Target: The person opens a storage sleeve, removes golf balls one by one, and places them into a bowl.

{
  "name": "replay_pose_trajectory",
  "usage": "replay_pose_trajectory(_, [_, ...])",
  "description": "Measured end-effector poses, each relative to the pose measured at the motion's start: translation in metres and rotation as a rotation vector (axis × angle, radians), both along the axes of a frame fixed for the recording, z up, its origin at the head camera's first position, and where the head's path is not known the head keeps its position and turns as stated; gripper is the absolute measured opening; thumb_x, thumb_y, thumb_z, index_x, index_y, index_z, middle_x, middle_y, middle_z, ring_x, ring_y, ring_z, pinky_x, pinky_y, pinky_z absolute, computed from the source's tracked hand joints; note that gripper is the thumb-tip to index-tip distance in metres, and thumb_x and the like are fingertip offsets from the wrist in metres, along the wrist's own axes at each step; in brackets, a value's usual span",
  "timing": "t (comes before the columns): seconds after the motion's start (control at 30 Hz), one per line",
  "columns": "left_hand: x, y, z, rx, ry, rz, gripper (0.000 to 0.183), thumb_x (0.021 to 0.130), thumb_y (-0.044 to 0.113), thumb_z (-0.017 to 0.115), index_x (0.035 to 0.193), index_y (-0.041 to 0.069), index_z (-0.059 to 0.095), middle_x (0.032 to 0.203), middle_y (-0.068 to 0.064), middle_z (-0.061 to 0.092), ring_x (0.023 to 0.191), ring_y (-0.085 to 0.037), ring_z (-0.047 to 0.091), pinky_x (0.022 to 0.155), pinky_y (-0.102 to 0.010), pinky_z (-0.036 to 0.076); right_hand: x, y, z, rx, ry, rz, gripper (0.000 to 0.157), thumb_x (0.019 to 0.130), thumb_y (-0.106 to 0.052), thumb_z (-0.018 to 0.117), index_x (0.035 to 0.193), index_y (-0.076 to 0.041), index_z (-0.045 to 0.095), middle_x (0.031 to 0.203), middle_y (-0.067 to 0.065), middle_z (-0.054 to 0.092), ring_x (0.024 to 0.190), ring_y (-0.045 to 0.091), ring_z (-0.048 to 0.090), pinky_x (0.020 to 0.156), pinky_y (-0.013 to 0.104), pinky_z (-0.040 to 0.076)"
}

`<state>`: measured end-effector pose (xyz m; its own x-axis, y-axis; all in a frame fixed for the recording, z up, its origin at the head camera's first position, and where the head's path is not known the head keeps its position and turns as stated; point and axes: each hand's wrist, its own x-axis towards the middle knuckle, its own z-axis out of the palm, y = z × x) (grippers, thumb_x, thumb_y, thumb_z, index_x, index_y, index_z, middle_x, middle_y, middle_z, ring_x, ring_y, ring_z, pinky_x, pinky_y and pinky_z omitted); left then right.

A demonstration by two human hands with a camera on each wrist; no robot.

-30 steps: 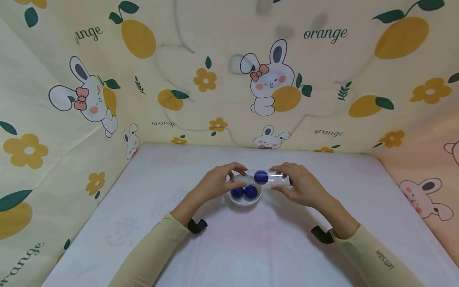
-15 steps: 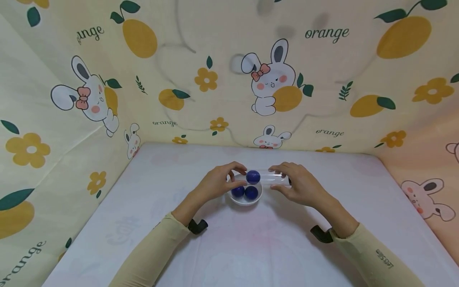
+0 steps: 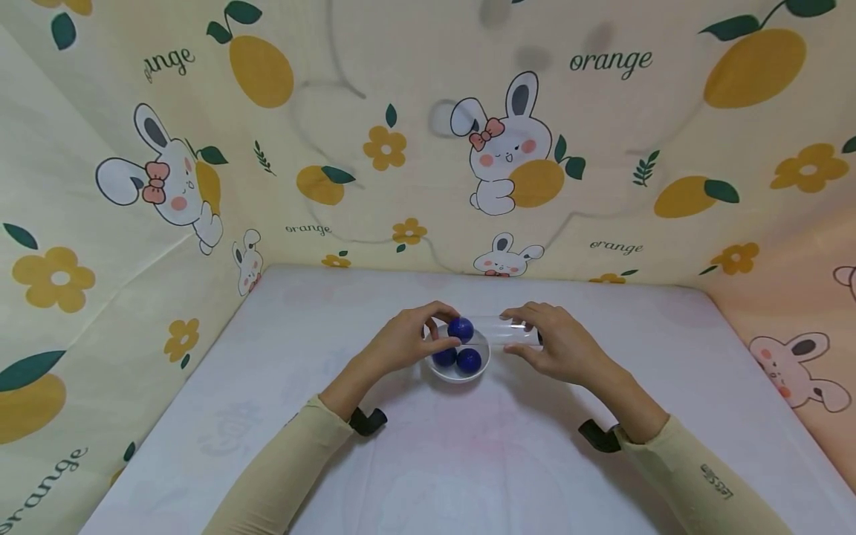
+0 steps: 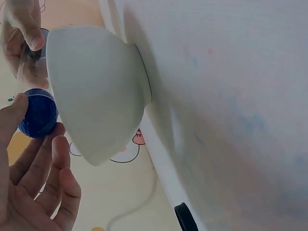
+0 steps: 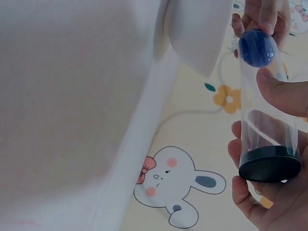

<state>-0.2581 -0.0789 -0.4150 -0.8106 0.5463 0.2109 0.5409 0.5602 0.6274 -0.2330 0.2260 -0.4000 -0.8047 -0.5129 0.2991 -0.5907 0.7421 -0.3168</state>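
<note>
A clear plastic tube (image 3: 495, 331) lies nearly level above a white bowl (image 3: 458, 378), held between both hands. The left hand (image 3: 401, 340) pinches the tube's left end with thumb and fingers. Close to that end, between the thumb and fingers, a dark blue ball (image 3: 460, 329) sits inside the tube. Curled around the other end is the right hand (image 3: 565, 343), by a black cap (image 5: 269, 164). The bowl holds a blue ball (image 3: 469, 361) and another one beside it, partly behind the left thumb. In the left wrist view the bowl's outer wall (image 4: 96, 91) hides part of the tube.
The bowl stands on a table with a pale cloth (image 3: 455, 461). Cream fabric walls (image 3: 414, 200) printed with rabbits and oranges rise behind and at both sides. Each wrist wears a black mount, such as the left mount (image 3: 368, 422).
The blue ball in the tube has moved left, from near the tube's middle to the end at the left fingers. Both hands have stayed nearly still.
</note>
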Motion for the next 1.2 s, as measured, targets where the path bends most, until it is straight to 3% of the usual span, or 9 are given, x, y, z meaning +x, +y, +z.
replay_pose_trajectory(0.97, [-0.004, -0.003, -0.001, -0.043, -0.042, 0.026, 0.047, 0.099, 0.037, 0.081, 0.139, 0.020, 0.066, 0.130, 0.003, 0.072, 0.097, -0.013, 0.063, 0.078, -0.028, 0.055, 0.002, 0.009, -0.002, -0.015, -0.014, -0.018, 0.053, 0.093, -0.028, 0.088, 0.139, -0.011, 0.070, 0.110, 0.000, 0.071, 0.095, 0.021, 0.061, 0.080, 0.041, 0.050])
replay_pose_trajectory(1.2, [-0.005, -0.002, -0.001, -0.072, -0.020, 0.026, 0.047, 0.098, 0.037, 0.082, 0.139, 0.019, 0.066, 0.129, 0.003, 0.073, 0.093, -0.013, 0.062, 0.074, -0.027, 0.053, 0.003, 0.012, -0.003, -0.030, -0.028, -0.029, 0.052, 0.093, -0.027, 0.087, 0.139, -0.012, 0.070, 0.111, 0.000, 0.071, 0.096, 0.021, 0.062, 0.078, 0.038, 0.050])
